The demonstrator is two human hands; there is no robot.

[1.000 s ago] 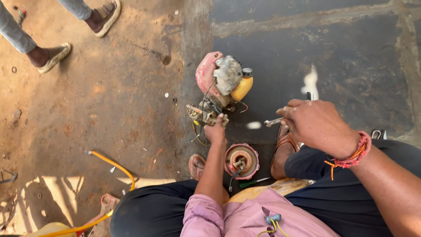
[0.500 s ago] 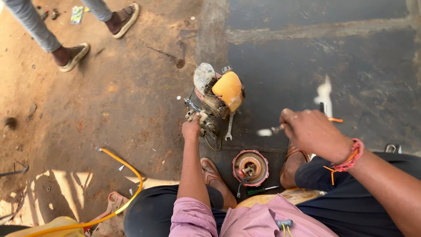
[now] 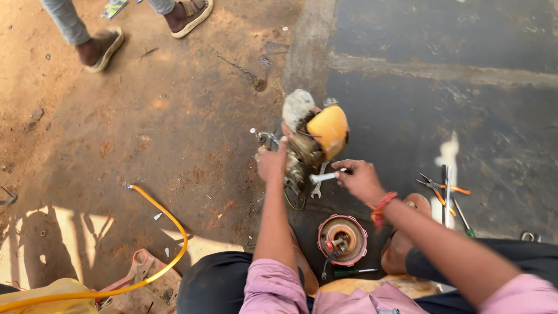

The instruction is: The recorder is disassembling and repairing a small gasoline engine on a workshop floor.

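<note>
Your left hand [image 3: 271,164] wraps around the left side of the small engine [image 3: 308,145] on the floor just past your feet. Your right hand [image 3: 359,180] is closed on a silver tool [image 3: 324,177] pushed into the engine. You look busy turning a part; keep the engine steady.
</note>
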